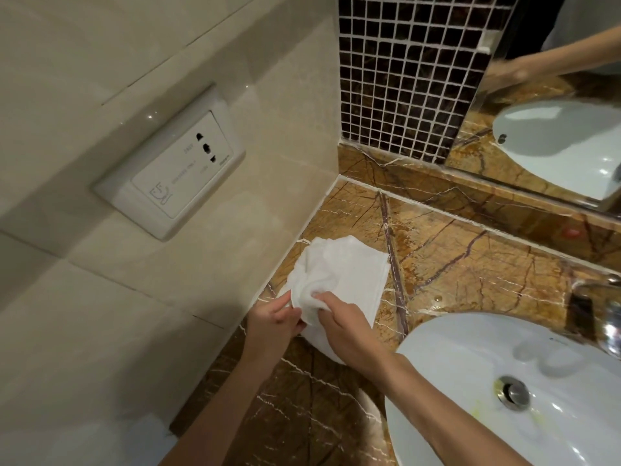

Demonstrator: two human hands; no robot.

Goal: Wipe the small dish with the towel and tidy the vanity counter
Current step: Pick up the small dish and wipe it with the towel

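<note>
A white towel point(339, 270) lies bunched on the brown marble vanity counter point(470, 264), close to the left wall. My right hand point(346, 326) grips a fold of the towel near its front edge. My left hand point(274, 319) holds the towel's left side, fingers curled into the cloth. Whether the small dish is wrapped inside the towel cannot be told; no dish shows.
A white oval sink point(504, 398) with a metal drain point(512, 393) sits at the lower right, with a chrome faucet point(605, 314) at the right edge. A wall socket point(174, 163) is on the beige tiles at left. A mirror point(554, 112) stands behind the counter.
</note>
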